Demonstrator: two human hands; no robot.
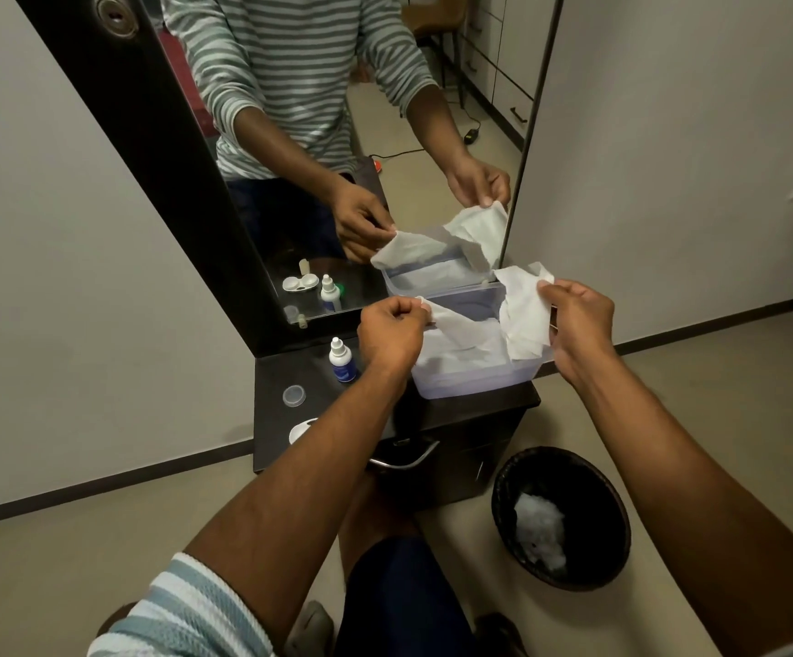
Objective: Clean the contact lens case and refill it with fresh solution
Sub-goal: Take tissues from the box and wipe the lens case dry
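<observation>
While both hands work above the clear plastic tub [475, 381] on the dark desk [280, 372], left hand [392, 331] pinches one end of a white tissue [494, 324], right hand [577, 320] grips the other end. Solution bottle [340, 360] stands just left of the tub. Small clear cap [295, 395] lies nearby. Lens case [302, 431] at desk front edge, partly hidden by left forearm. Black bin [560, 516] on floor holds crumpled tissue.
</observation>
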